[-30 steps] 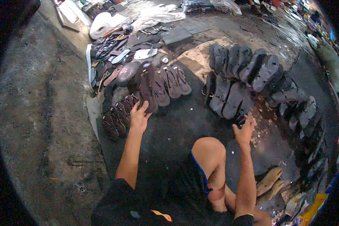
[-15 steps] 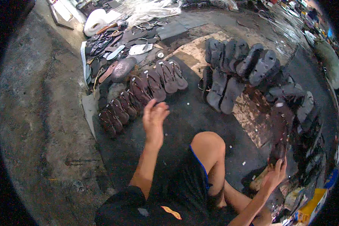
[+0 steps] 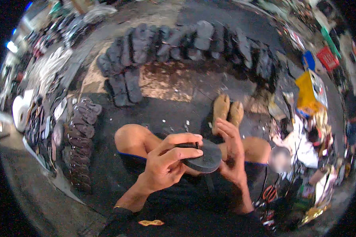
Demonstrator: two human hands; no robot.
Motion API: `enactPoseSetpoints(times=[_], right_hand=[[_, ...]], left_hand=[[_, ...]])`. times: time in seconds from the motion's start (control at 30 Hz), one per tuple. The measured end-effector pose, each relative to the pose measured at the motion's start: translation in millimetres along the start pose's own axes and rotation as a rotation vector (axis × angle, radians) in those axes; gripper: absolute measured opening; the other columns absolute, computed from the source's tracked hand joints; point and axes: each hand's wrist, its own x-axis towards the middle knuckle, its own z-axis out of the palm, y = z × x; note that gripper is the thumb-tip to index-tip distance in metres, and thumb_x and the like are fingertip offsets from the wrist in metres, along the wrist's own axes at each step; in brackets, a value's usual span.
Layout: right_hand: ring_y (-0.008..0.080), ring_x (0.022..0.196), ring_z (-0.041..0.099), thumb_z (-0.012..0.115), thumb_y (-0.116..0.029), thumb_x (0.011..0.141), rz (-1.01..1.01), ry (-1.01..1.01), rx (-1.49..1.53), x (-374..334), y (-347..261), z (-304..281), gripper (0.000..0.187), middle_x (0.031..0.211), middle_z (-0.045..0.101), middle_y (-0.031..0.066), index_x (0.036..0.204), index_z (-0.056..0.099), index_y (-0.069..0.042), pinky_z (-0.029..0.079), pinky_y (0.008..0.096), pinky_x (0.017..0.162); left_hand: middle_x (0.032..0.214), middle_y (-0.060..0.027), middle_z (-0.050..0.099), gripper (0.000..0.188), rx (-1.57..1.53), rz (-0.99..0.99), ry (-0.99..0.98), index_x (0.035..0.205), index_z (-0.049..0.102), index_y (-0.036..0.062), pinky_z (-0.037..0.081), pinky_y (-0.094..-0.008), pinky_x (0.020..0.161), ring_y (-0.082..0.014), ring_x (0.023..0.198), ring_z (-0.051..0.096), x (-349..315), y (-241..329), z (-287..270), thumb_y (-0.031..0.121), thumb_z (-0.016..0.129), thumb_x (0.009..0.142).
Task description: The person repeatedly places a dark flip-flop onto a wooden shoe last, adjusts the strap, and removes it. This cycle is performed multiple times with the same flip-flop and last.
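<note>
Above my lap, my left hand (image 3: 166, 160) pinches a dark flip-flop (image 3: 205, 160) between thumb and fingers, its rounded end pointing right. A dark strap seems to lie by my fingertips. Beside that end, my right hand (image 3: 234, 154) is raised with its fingers stretched out. Its thumb side is close to the sole, and I cannot tell whether it touches. Beyond my hands stand two tan foot-shaped forms (image 3: 221, 108), side by side. On the left, a row of brown flip-flops (image 3: 81, 150) leans together on the dark mat.
Many dark soles (image 3: 140, 43) stand in an arc at the far side. To the right are a yellow box (image 3: 306, 93), a red container (image 3: 327, 58), orange-handled scissors (image 3: 269, 193) and clutter. A white roll (image 3: 23, 107) lies at the left among scraps.
My view has swung right. My left hand, empty before near the row, now holds a flip-flop over my lap. My right hand has left the long dark sole at the right and come in beside it.
</note>
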Motion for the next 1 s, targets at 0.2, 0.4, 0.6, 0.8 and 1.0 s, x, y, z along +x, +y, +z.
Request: enactPoseSetpoints(times=[0.2,0.4,0.6,0.8,1.0], right_hand=[[0.0370,0.122,0.073,0.088,-0.014,0.073,-0.253,-0.022,-0.255,-13,-32,-25,0.054,0.125,0.077,0.0161,0.124,0.073,-0.002,0.056,0.0480,0.109],[0.0370,0.114,0.077,0.087,0.001,0.072,-0.157,0.038,-0.214,-23,-25,-23,0.049,0.121,0.078,0.0180,0.119,0.073,0.002,0.061,0.0454,0.102],[0.0321,0.114,0.076,0.088,0.005,0.071,-0.058,-0.057,-0.257,-14,-25,-32,0.052,0.126,0.074,0.0187,0.120,0.071,0.001,0.063,0.0427,0.091],[0.0385,0.129,0.067,0.085,-0.014,0.087,0.359,0.247,0.044,-4,66,-35,0.055,0.134,0.069,0.0243,0.134,0.063,0.003,0.052,0.0403,0.109],[0.0543,0.157,0.026,0.076,-0.011,0.088,0.419,0.234,-0.781,20,217,-35,0.103,0.176,0.023,0.0228,0.173,0.018,-0.012,0.028,0.0564,0.129]], left_hand=[[0.129,-0.0155,0.077,0.056,0.270,0.061,0.084,0.132,0.070,0.0017,0.046,-0.0564,0.117,-0.0364,0.132,0.068,10,17,32,-0.008,0.083,0.077],[0.116,-0.0128,0.074,0.048,0.188,0.146,-0.081,0.119,0.069,0.0040,0.057,-0.0457,0.106,-0.0343,0.119,0.072,10,-6,33,-0.007,0.084,0.074],[0.110,-0.0128,0.073,0.044,0.192,-0.031,-0.202,0.115,0.070,0.0037,0.062,-0.0387,0.087,-0.0315,0.102,0.075,7,-12,38,-0.010,0.081,0.075],[0.103,-0.0097,0.072,0.033,0.332,-0.262,0.053,0.117,0.067,0.0057,0.060,-0.0388,0.084,-0.0210,0.093,0.072,34,-56,24,0.001,0.072,0.085],[0.147,-0.0173,0.062,0.052,-0.997,-0.535,0.340,0.142,0.057,0.0044,0.050,-0.0602,0.116,-0.0364,0.139,0.058,73,-107,-65,0.013,0.057,0.091]])
